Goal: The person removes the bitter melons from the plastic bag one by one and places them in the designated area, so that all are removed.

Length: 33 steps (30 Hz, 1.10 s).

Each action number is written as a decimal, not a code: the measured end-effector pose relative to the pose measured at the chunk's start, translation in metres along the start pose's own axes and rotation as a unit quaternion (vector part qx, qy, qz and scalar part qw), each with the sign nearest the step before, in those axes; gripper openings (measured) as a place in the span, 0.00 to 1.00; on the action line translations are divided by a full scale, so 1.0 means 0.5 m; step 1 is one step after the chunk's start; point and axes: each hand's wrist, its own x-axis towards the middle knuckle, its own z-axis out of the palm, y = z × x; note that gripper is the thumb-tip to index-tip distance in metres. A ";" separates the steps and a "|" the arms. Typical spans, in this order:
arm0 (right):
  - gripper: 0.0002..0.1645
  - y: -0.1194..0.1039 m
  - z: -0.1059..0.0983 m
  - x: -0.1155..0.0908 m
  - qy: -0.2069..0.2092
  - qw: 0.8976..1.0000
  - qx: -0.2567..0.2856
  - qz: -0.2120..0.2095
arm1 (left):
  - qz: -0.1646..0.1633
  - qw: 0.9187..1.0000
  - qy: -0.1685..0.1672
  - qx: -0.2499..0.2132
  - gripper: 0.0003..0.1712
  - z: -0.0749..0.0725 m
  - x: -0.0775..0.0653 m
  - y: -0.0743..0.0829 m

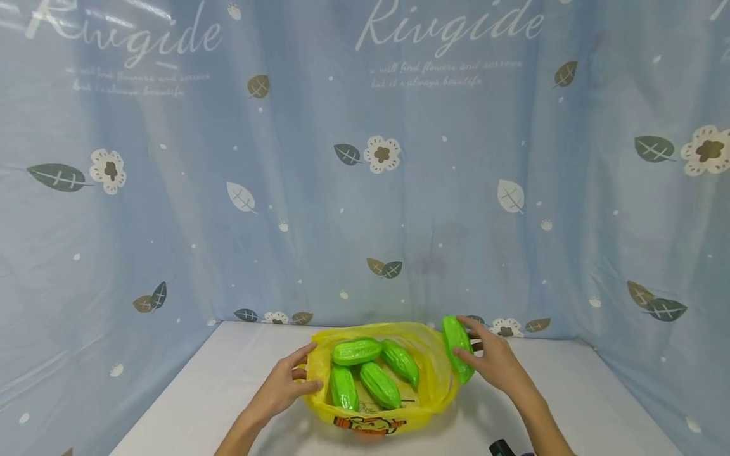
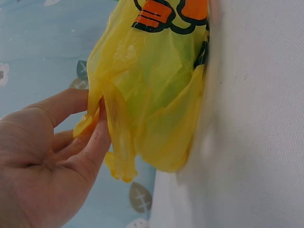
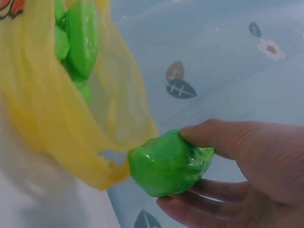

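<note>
A yellow plastic bag (image 1: pixel 439 380) stands mouth-up on the white table, with several glossy green bitter melons (image 1: pixel 379 384) lying inside. At its left side, my left hand (image 1: pixel 283 383) pinches the bag's rim between thumb and fingers; the left wrist view shows the gathered yellow film (image 2: pixel 121 128) there. My right hand (image 1: pixel 498 362) grips another bitter melon (image 1: pixel 457 349) just at the bag's right edge. In the right wrist view, thumb and fingers hold that melon (image 3: pixel 166 164) next to the bag's handle, outside the mouth.
A blue curtain (image 1: pixel 433 209) printed with leaves and flowers hangs behind and on both sides. Near the front right of the table (image 1: pixel 604 405), a dark-capped object (image 1: pixel 501 448) shows partly at the bottom edge, close to the right forearm.
</note>
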 end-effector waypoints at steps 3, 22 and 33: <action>0.39 0.012 -0.005 0.001 0.003 1.000 -0.008 0.000 | -0.002 1.000 0.004 0.001 0.49 -0.002 0.002 0.001; 0.41 0.061 0.003 0.002 -0.009 0.998 -0.026 0.060 | 0.002 1.000 -0.007 -0.018 0.49 -0.006 0.001 -0.001; 0.42 0.075 0.009 0.000 -0.017 0.997 -0.022 0.073 | 0.010 1.000 -0.007 -0.022 0.49 -0.008 0.002 -0.002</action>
